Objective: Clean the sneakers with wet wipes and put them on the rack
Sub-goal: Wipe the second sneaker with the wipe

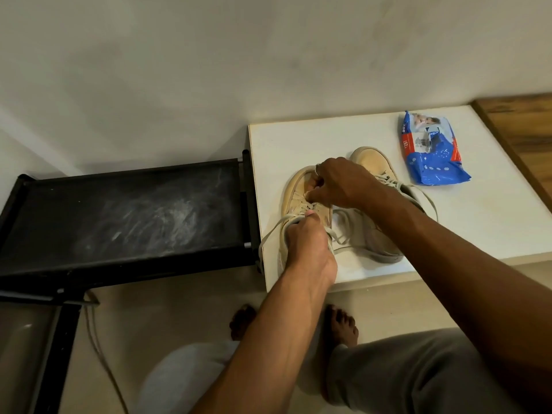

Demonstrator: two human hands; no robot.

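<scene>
Two hands on one sneaker (294, 189) at the bench's (298, 138) left edge.
The left hand (301, 243) has its grip closed on the laced collar; the right hand (343, 183) pinches the upper. A second sneaker (370, 159) and the wipes pack (430, 153) lie on the bench; the rack (125, 210) adjoins it.

Matt suede-like tan sneakers (301, 195), glossy plastic wipes packet (430, 150) (crinkled), dusty black fabric rack (128, 210).
</scene>
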